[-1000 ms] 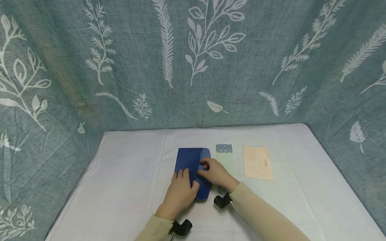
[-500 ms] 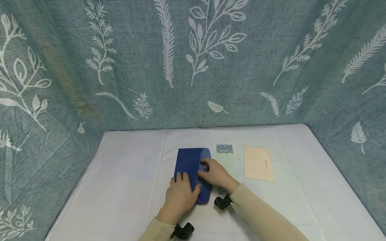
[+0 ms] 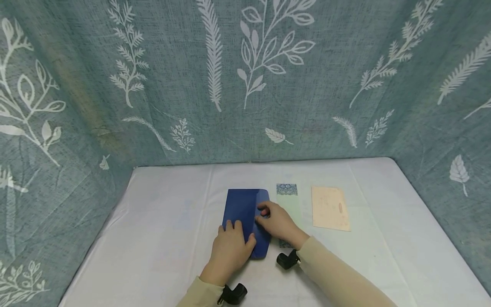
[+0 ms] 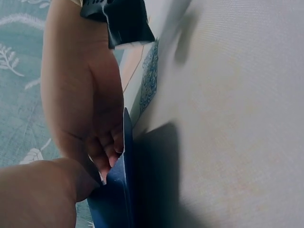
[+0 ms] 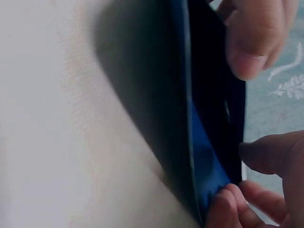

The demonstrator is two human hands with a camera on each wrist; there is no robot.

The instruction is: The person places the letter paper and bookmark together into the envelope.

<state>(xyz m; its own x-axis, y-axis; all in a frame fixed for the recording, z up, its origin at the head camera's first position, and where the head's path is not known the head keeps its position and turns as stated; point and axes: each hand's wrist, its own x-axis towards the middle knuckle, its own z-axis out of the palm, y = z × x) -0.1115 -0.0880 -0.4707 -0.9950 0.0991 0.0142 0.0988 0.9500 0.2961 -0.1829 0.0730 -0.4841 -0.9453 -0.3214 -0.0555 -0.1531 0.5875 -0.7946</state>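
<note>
A dark blue envelope (image 3: 239,204) lies on the white cloth in the head view, its flap (image 3: 263,196) unfolded to the right. My left hand (image 3: 229,251) rests on its lower left part, fingers spread and nearly straight, thumb by the opening. At that opening my right hand (image 3: 280,221) pinches the envelope's edge between thumb and curled fingers. The right wrist view shows the right thumb (image 5: 266,152) on one side of the edge and fingertips (image 5: 225,204) on the inner side. A thin white sliver shows beside them; what it is I cannot tell.
A pale green slip (image 3: 287,202) with blue patterned ends lies right of the envelope, partly hidden under the right hand and wrist. Farther right is a beige card (image 3: 330,209). A leaf-patterned curtain (image 3: 230,128) borders the table's back and sides.
My left hand has slid slightly down and right along the envelope, whose lower end shifted slightly. The right hand keeps its pinch at the opening with little movement.
</note>
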